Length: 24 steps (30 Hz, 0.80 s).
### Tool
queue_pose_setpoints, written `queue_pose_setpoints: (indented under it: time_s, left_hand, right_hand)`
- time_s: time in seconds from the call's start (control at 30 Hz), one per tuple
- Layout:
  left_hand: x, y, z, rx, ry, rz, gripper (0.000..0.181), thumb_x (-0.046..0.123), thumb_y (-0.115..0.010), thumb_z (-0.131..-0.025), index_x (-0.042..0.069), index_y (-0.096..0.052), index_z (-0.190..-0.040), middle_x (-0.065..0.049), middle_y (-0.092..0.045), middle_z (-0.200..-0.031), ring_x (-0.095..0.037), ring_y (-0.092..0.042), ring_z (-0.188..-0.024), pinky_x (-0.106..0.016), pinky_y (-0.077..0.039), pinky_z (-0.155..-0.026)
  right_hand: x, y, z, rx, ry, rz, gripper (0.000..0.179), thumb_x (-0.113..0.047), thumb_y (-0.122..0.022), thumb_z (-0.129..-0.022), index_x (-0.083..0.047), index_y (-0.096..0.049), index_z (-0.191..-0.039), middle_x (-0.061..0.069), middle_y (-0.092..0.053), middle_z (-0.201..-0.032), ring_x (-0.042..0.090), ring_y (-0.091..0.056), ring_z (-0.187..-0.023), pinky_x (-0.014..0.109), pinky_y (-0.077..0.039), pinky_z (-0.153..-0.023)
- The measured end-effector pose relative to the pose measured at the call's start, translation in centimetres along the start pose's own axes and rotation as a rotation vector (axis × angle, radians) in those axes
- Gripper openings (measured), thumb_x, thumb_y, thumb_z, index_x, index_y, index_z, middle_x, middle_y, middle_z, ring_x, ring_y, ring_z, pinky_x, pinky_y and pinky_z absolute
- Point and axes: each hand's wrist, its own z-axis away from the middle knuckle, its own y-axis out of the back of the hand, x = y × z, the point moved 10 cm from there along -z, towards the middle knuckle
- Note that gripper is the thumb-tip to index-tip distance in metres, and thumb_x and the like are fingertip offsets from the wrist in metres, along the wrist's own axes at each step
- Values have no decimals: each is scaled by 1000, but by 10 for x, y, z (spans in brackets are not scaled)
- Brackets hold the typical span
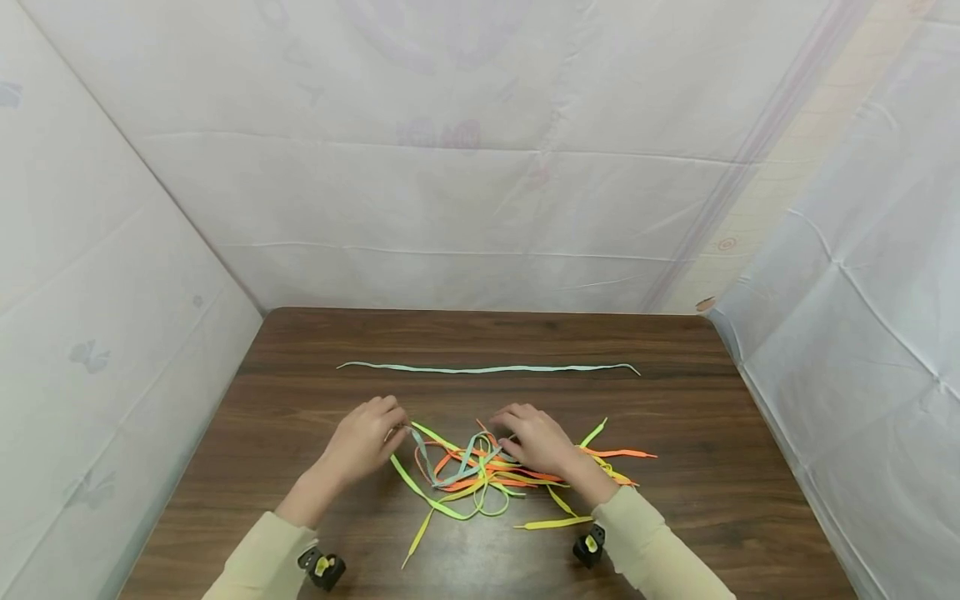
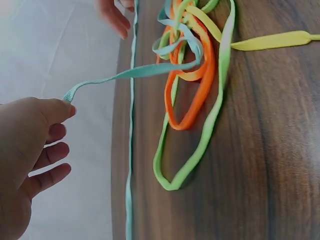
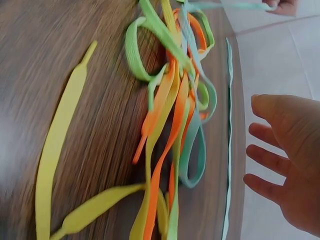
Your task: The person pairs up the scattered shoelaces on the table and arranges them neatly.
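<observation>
My left hand (image 2: pixel 30 150) pinches a light-blue shoelace (image 2: pixel 150 70) between thumb and index finger, lifting one stretch of it off the table. The rest of that lace runs into a tangled pile of orange (image 3: pixel 165 100), yellow (image 3: pixel 57 135) and green shoelaces (image 2: pixel 210 125). My right hand (image 1: pixel 536 439) hovers over the pile's far side; in the right wrist view its fingers are spread apart with nothing between them. Beyond both hands, a second light-blue shoelace (image 1: pixel 487 369) lies stretched out nearly straight across the table.
The dark wood table (image 1: pixel 300 342) has its back edge against a white sheeted wall (image 1: pixel 450 208). White sheeting also hangs at the left and right. Loose yellow and green lace ends stick out of the pile toward the front and right.
</observation>
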Motion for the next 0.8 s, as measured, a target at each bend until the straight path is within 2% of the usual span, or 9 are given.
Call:
queue_pose_setpoints:
  time_s: [0.27,0.43,0.57,0.67,0.73,0.8]
  left_hand:
    - [4,11,-5,43,-4,25,7,15,-74,-77,13,-67,-78,5,-52,-73,-6,-43,-65,-24,-40,-56]
    - [5,14,-7,58,-3,32,8,15,-75,-75,14,-67,-78,7,-52,-73,-6,-43,-65,-22,-39,-55]
    - [4,16,-7,68,2,36,9,15,-75,-75,14,-68,-79,7,-52,-74,-6,-45,-66,-23,-40,-56]
    - [4,17,-7,74,8,36,8,15,-75,-75,14,-68,-79,7,-52,-75,-6,-46,-66,-22,-41,-57]
    - [4,18,-6,78,13,36,8,15,-75,-75,14,-68,-79,8,-52,-75,-5,-47,-67,-22,-42,-57]
    - [3,18,-6,83,16,37,8,15,-75,-75,14,-68,-79,8,-52,-75,-5,-47,-67,-22,-41,-57]
  right_hand:
    - [-33,-5,-19,-6,77,-49,28,-21,-61,-88,-13,-62,-115,-1,-62,-110,15,-59,-98,31,-49,-82]
    - [-53,-20,-29,-42,126,-112,27,-22,-60,-89,-13,-63,-114,0,-64,-105,14,-60,-93,29,-49,-80]
    - [-64,-34,-34,-52,153,-134,26,-22,-61,-89,-14,-64,-113,0,-65,-101,12,-60,-87,33,-49,-82]
    - [-69,-41,-36,-42,155,-128,23,-23,-61,-88,-15,-66,-109,-2,-65,-98,9,-59,-83,28,-49,-77]
    - [-71,-44,-37,-37,149,-138,21,-24,-62,-88,-16,-67,-106,-3,-64,-95,8,-57,-80,20,-46,-70]
    - [-73,-46,-37,-30,144,-152,17,-25,-63,-87,-16,-67,-101,-3,-63,-92,7,-55,-78,16,-43,-68]
